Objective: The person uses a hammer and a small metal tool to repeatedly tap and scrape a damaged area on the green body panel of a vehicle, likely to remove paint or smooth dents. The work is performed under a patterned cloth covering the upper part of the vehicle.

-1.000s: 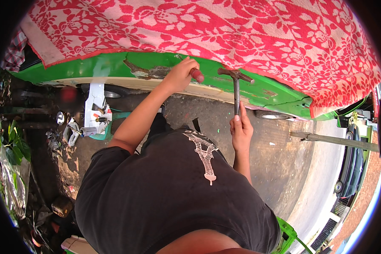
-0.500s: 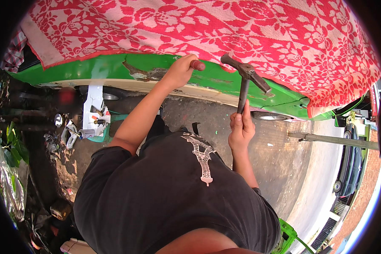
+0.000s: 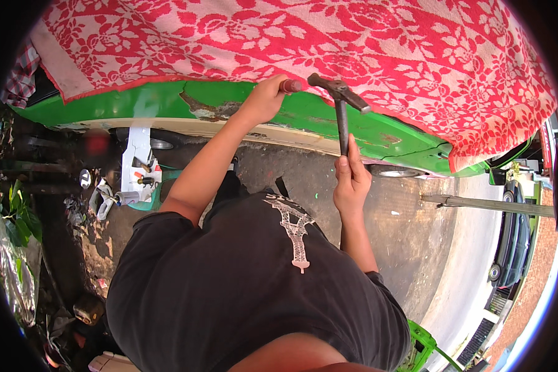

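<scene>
My right hand (image 3: 352,180) is closed around the dark shaft of a hammer (image 3: 342,115), its metal head raised. One face of the head is close to the butt of a reddish-brown tool handle (image 3: 291,86), with a small gap in this view. That handle sticks out of my closed left hand (image 3: 265,102); the tool's working end is hidden, so its kind does not show. Beneath both hands runs a green car body panel (image 3: 161,98) with rusty, peeling patches (image 3: 211,110). A red and pale floral cloth (image 3: 279,43) covers the car above it.
At left, a white board (image 3: 136,155) bears small tools, beside a turquoise plastic stool (image 3: 147,201) and a spray can (image 3: 127,197). Clutter and a plant (image 3: 22,217) lie farther left. A pole (image 3: 490,205) and a parked dark car (image 3: 511,235) are at right.
The hammer has swung left and slightly up, bringing its head nearer the tool handle's end. My left hand stays almost in place, still gripping that handle.
</scene>
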Tool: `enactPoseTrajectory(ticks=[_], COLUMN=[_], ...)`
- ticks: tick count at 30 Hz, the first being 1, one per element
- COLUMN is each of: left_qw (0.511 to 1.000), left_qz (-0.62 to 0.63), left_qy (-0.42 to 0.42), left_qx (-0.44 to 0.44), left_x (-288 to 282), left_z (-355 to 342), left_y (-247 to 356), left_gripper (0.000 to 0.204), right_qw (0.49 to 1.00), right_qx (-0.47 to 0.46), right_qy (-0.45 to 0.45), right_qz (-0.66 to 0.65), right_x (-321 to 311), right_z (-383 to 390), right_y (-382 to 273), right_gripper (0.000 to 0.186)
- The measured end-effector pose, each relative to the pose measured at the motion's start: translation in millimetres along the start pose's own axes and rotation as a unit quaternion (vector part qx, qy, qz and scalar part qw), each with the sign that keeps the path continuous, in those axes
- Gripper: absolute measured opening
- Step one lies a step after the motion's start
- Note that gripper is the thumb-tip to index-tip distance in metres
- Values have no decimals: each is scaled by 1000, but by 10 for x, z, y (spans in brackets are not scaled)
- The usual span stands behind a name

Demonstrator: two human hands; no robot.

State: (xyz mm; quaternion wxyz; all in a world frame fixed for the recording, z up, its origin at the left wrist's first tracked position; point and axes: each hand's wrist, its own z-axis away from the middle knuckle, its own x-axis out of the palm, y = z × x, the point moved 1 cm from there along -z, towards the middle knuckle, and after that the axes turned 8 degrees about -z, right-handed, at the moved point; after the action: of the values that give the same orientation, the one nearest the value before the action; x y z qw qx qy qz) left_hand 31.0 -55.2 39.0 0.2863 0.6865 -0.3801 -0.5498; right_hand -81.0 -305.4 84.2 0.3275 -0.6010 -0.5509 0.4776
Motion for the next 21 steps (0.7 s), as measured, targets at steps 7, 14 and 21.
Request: enactPoseTrajectory(ticks=[7, 14, 21], left_qw=[1000, 999, 996], left_qz=[23, 17, 75], left_qy=[2, -15, 22], left_qx=[-9, -43, 51], left_x=[-51, -18, 77], left_z=[-27, -124, 103], left_y=[128, 67, -386], left_gripper=[4, 7, 18], right_qw=[998, 994, 984], right_qx=[55, 71, 79], right_qy=[-35, -36, 38], right_qz=[1, 75, -158], right_x=[45, 45, 54], right_z=[-216, -199, -126], right_y=[57, -79, 41], right_gripper=[45, 40, 44])
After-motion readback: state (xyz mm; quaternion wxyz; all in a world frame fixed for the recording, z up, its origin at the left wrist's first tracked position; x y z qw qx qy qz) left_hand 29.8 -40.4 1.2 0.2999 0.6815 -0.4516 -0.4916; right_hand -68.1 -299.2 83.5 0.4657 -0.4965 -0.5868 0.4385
